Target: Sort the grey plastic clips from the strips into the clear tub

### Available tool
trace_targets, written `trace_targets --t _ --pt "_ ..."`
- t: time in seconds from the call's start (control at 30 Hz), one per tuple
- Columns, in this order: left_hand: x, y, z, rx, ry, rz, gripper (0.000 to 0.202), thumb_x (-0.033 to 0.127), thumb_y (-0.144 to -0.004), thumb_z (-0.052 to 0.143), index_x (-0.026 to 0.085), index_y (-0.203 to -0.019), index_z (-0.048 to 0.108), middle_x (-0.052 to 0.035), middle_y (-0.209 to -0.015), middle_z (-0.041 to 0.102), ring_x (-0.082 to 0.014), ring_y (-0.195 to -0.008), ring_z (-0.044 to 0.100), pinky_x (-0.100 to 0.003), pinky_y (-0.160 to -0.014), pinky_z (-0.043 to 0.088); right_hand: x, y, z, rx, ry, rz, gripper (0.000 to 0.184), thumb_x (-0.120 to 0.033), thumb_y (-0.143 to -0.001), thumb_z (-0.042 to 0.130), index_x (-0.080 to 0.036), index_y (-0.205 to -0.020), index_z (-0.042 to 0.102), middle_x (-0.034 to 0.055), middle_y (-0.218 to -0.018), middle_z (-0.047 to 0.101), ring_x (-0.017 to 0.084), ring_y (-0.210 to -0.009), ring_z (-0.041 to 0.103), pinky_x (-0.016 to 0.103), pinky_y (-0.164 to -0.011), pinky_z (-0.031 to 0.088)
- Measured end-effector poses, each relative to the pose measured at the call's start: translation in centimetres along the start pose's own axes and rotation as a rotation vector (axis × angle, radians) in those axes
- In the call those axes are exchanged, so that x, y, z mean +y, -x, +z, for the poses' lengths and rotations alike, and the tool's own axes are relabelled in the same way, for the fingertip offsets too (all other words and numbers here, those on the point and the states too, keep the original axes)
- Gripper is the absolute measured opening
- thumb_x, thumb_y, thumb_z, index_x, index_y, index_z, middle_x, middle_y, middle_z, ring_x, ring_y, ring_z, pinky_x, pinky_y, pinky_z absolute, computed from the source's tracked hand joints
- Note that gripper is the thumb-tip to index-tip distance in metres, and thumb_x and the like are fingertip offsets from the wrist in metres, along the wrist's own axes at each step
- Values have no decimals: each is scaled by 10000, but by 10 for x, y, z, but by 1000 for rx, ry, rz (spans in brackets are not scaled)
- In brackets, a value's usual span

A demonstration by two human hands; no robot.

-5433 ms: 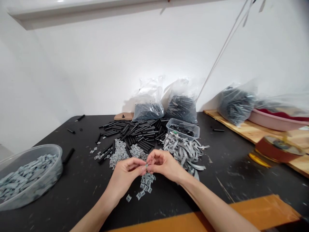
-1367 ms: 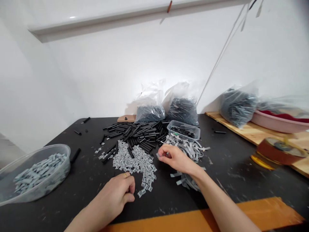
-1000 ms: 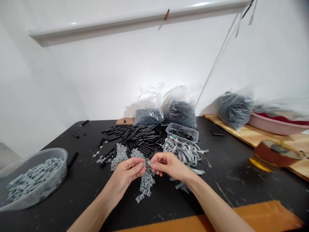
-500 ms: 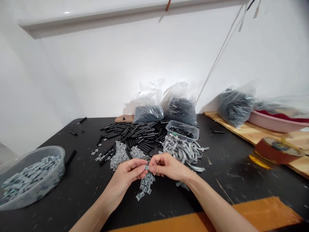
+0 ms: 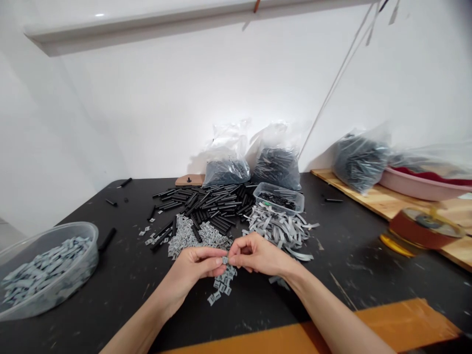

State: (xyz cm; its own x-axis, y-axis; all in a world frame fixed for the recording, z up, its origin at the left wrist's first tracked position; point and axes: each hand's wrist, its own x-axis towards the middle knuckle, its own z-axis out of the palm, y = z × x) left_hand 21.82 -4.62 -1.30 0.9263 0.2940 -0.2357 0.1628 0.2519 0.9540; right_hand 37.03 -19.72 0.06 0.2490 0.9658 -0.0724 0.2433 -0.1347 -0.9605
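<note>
My left hand point(image 5: 201, 263) pinches a small grey buckle-like plastic piece point(image 5: 224, 260) between thumb and finger. Close against it on the right, my right hand point(image 5: 252, 253) is closed too, its fingertips at the piece's edge; what they hold is too small to make out. Below the hands lies a small scatter of like grey pieces point(image 5: 220, 287), and a larger heap of them point(image 5: 182, 233) spreads behind my left hand. Past my right hand is a pile of grey flat strips point(image 5: 280, 228).
Black tubes point(image 5: 206, 201) lie piled behind the hands, beside a clear box point(image 5: 299, 206) of black parts. A clear tub point(image 5: 94, 241) of grey parts stands left. Filled plastic bags point(image 5: 278, 164) lean on the wall. A tape roll point(image 5: 420, 228) sits right, near a wooden board point(image 5: 344, 191).
Both hands stay together at nearly the same spot, slightly lower in view. The small grey piece has shifted a little and shows more clearly between the fingertips.
</note>
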Motion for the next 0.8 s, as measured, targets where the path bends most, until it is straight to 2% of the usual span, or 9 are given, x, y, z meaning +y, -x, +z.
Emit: trace_targets --t 0.23,0.47,0.63,0.7,0.8 --pt "6 3 6 3 -24 -13 252 274 -720 777 144 -935 774 -81 -869 768 -184 -805 697 -289 -819 563 5 -5 3 -9 -228 10 294 -323 -698 771 -117 -878 661 -14 -608 598 83 -488 548 189 -455 473" --pt "13 7 10 -3 20 -3 266 284 -745 750 133 -964 768 -102 -941 765 -221 -877 697 -349 -901 534 8 -8 9 50 -284 -11 331 -327 -669 798 -138 -833 581 -27 -601 596 83 -475 550 171 -424 449" --pt "14 9 11 8 18 10 238 266 -727 767 139 -928 773 -90 -897 766 -208 -864 688 -319 -876 534 5 -6 7 78 -237 -21 330 -361 -677 790 -147 -829 590 -40 -595 571 77 -489 512 166 -433 391" --pt "11 9 9 29 28 4 213 259 -716 779 149 -900 774 -77 -875 760 -189 -833 680 -304 -857 532 0 -3 2 73 -170 -66 280 -355 -727 754 -140 -869 644 -25 -638 586 75 -548 508 172 -489 389" --pt "6 6 5 30 96 3 212 262 -715 787 165 -902 767 -63 -915 745 -161 -832 660 -279 -860 520 -8 2 -5 41 -84 -149 228 -335 -836 649 -141 -935 715 30 -813 664 101 -719 558 212 -669 432"
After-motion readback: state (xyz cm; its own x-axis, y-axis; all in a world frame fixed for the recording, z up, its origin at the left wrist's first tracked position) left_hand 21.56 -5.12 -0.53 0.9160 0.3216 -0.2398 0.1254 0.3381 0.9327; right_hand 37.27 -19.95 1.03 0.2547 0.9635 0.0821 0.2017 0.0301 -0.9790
